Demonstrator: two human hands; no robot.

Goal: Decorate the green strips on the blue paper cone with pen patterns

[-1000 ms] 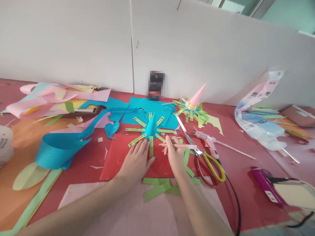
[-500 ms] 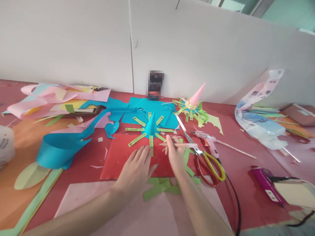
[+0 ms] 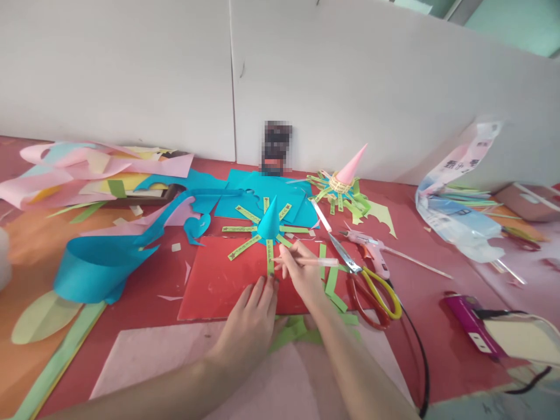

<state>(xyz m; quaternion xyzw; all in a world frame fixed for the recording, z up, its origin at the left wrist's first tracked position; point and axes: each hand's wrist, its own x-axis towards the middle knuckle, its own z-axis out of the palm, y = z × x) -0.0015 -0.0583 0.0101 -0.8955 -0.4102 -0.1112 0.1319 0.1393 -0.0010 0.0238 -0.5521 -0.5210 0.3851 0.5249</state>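
Observation:
A blue paper cone [image 3: 268, 221] stands with pale green strips spread around its base like rays. Several strips carry drawn marks, some with a dark star near the outer end. My right hand [image 3: 304, 277] grips a slim pale pen [image 3: 327, 262], its tip at the front strip [image 3: 270, 252]. Flat on the red board [image 3: 210, 280], my left hand [image 3: 251, 315] rests with fingers stretched out, fingertips touching the strip's near end. Loose green strips [image 3: 289, 333] lie partly hidden beneath my wrists.
Right of my hands lie scissors [image 3: 371, 291] and a pink glue gun [image 3: 371, 254] with its cable. Behind stands a pink cone [image 3: 351, 166] with green strips. A rolled blue paper band [image 3: 90, 271] and paper scraps [image 3: 100, 169] occupy the left. A purple power strip [image 3: 472, 326] sits right.
My left hand has drawn back toward me, uncovering more of the front strip. My right hand has moved slightly left with the pen, bringing its tip onto that strip.

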